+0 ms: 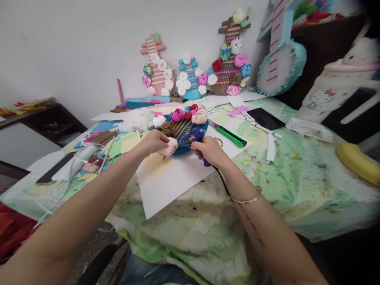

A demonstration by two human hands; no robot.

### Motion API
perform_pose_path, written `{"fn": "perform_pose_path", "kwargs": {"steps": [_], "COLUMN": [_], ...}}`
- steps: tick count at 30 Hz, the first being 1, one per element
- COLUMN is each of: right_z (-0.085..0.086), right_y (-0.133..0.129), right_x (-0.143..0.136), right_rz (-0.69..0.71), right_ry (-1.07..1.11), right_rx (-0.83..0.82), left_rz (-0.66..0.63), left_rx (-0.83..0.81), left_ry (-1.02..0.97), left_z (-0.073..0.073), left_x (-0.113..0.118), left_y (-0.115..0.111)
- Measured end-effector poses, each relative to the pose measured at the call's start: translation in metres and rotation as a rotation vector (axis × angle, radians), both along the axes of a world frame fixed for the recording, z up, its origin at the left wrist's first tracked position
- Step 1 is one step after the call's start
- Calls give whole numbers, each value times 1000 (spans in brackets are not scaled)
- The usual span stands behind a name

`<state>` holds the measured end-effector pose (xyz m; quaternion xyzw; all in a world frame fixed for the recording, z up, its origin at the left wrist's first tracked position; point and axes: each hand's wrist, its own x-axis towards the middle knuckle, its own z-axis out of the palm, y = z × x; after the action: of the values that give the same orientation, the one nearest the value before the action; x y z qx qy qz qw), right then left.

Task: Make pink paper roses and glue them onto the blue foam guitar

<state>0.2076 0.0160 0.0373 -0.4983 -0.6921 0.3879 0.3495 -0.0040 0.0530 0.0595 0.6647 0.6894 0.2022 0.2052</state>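
My left hand (152,142) has its fingers closed at a pale pink paper flower (171,147), which sits by the near edge of a small blue paper instrument (204,127). Wooden strips (181,127) run across the instrument, and magenta, red, white and brown paper flowers line its edge. Wrapped round a blue glue gun (195,135), my right hand (211,151) is at the instrument's right side. The gun's black cord (221,178) trails down along my wrist. Its nozzle points left toward the pale flower; the tip is hard to make out.
White board (166,190) lies under the work. A green box cutter (230,135), a phone (265,118) and paper sticks (261,128) lie to the right. Finished paper instruments (190,81) lean on the wall. Paper scraps and a white power strip (74,162) fill the left.
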Motion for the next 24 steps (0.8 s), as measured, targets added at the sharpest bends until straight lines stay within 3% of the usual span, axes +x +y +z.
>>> {"fn": "perform_pose_path", "kwargs": {"steps": [16, 24], "right_z": [-4, -9], "right_y": [-1, -6], "right_x": [13, 16], "right_rz": [22, 0], "right_ry": [21, 18], "right_rx": [-56, -54], "left_rz": [-70, -94], "left_rx": [57, 93], "left_ry": [322, 370], "left_z": [-1, -3], "left_x": [20, 24], "left_y": [-3, -10]}}
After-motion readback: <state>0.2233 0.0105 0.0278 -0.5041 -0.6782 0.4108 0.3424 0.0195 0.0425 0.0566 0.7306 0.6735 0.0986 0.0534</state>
